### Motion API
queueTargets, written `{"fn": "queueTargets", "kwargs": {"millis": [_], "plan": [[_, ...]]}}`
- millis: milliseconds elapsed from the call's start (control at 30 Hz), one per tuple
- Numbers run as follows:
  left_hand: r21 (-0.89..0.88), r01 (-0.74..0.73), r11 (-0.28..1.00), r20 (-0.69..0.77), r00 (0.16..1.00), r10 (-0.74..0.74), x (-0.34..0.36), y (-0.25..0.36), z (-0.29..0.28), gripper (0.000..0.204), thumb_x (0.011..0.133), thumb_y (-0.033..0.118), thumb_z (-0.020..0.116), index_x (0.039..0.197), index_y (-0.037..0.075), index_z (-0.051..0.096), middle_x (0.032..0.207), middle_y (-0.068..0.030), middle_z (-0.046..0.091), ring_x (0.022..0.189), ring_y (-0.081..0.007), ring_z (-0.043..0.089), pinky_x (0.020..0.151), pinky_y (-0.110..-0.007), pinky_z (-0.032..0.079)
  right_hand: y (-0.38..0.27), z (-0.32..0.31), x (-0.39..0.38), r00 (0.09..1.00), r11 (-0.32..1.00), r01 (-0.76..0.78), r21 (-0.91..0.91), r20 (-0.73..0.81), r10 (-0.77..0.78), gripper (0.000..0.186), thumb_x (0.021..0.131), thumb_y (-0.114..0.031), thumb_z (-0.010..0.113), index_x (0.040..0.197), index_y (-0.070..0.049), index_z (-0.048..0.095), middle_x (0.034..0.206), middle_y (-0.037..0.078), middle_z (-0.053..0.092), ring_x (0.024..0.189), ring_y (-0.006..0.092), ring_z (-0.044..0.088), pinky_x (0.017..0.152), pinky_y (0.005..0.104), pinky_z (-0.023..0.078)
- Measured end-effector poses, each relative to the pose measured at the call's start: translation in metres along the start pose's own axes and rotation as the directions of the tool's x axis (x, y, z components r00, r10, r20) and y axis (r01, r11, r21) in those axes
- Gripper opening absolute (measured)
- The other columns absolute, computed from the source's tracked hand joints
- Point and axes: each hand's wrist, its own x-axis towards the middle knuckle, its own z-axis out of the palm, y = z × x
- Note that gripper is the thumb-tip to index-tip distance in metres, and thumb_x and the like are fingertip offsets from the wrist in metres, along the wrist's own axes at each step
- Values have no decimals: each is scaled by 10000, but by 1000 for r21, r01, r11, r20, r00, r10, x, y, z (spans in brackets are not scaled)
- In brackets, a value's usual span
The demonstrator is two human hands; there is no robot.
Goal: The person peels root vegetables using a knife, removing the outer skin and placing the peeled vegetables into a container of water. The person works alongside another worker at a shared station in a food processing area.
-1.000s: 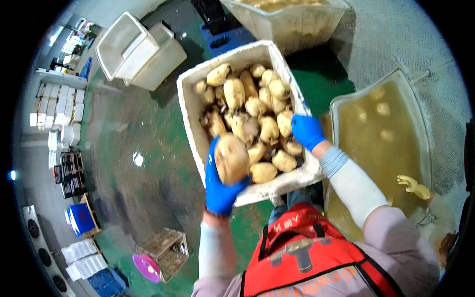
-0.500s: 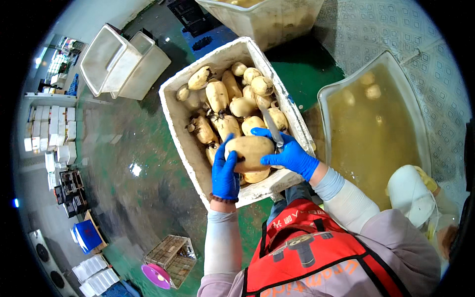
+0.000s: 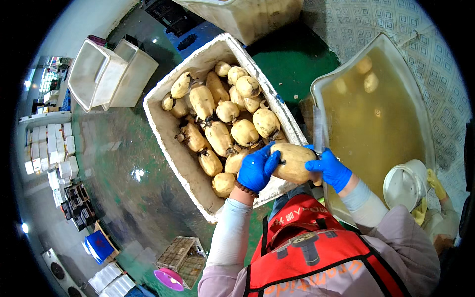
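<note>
My left hand [image 3: 256, 168], in a blue glove, grips one end of a thick pale lotus root [image 3: 291, 162]. At the other end of the root is my right hand [image 3: 334, 169], also gloved in blue. It is closed around a knife [image 3: 318, 129] whose blade points up and away from me, and its fingers touch the root. Both hands are over the near right corner of a white foam box [image 3: 279, 101]. Inside lie several lotus root pieces [image 3: 216, 137], some with dark, ragged ends. The knife's handle is mostly hidden by my fingers.
To the right stands a tub of murky yellowish water [image 3: 381, 128] with pale pieces in it. Beside it, a person's yellow-gloved hand [image 3: 435, 184] is at a white bucket [image 3: 396, 185]. Large white bins [image 3: 129, 74] stand far left; a wire crate [image 3: 183, 260] sits near left.
Both hands and the lotus root have moved right, from over the pieces to the box's near right corner. The knife has swung more upright, and the neighbour's bucket has tipped, showing its opening.
</note>
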Motion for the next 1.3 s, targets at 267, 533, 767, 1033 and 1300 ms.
{"fn": "queueTargets", "kwargs": {"millis": [267,533,767,1033,1300], "plan": [[-328,-45,944,-418,903,-102,2,-79,12,184,893,115,476,966,22,617,864,-61,621,818,-150,580,730,-266,470,24,-83,-32,950,959,24,281,-307,66,423,729,-223,663,1059,22,560,992,117,611,882,219,597,757,339,491],[-657,496,567,-309,509,-804,50,-166,-69,737,728,269,741,1295,0,354,1255,-133,463,1105,-205,467,939,-333,369,63,-228,-19,515,970,-179,163,-825,233,353,708,-403,712,767,-104,534,672,20,490,464,144,427,441,296,372],[-618,400,677,-189,760,-622,47,-207,-69,668,690,248,762,1237,14,457,1189,-89,528,1044,-220,520,891,-346,417,70,-234,0,457,981,-130,-143,-887,-69,382,745,-364,674,996,-87,599,815,49,563,592,131,492,507,277,410],[-894,224,388,-103,740,-664,-32,-144,-45,377,744,93,650,1097,25,537,978,-74,610,884,-214,593,782,-328,489,3,-24,45,927,858,224,-463,-170,-334,338,779,-45,582,1116,-58,600,954,54,646,702,76,565,660,240,478],[-535,246,809,-353,804,-478,-104,-81,-35,578,614,133,795,1088,-19,500,1021,-121,600,887,-199,591,779,-320,491,23,112,86,857,14,426,-904,399,-327,105,729,-197,569,796,-132,618,625,142,592,575,323,593,519,426,470]]}}
